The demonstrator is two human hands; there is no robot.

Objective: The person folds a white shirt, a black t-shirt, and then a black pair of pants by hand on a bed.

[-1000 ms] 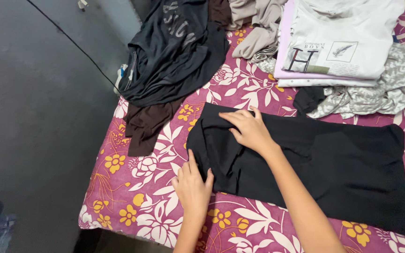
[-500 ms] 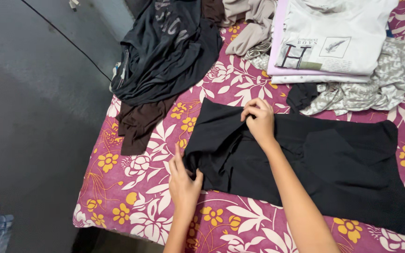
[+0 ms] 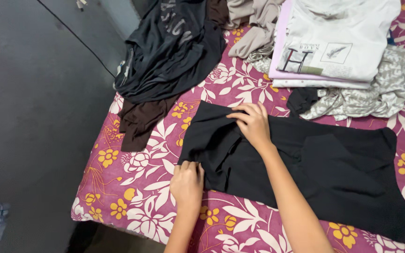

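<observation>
A black garment (image 3: pixel 324 168) lies spread flat across a bed covered by a magenta sheet (image 3: pixel 141 187) with white and yellow flowers. My left hand (image 3: pixel 187 182) has its fingers curled around the garment's near left corner. My right hand (image 3: pixel 253 122) pinches a fold of the same black cloth along its far edge, a little right of the far left corner. Between the two hands the fabric is bunched into creases.
A dark grey shirt (image 3: pixel 174 51) over a brown garment (image 3: pixel 139 122) hangs off the bed's left side. Folded white and lilac shirts (image 3: pixel 333 42) sit at the back right on a grey patterned cloth (image 3: pixel 380 93). Beige clothes (image 3: pixel 254 23) lie behind. Grey floor (image 3: pixel 33 117) lies left.
My left hand went from lying flat beside the corner to closing on the garment's near corner. My right hand lifted from pressing flat and now pinches a fold at the far edge.
</observation>
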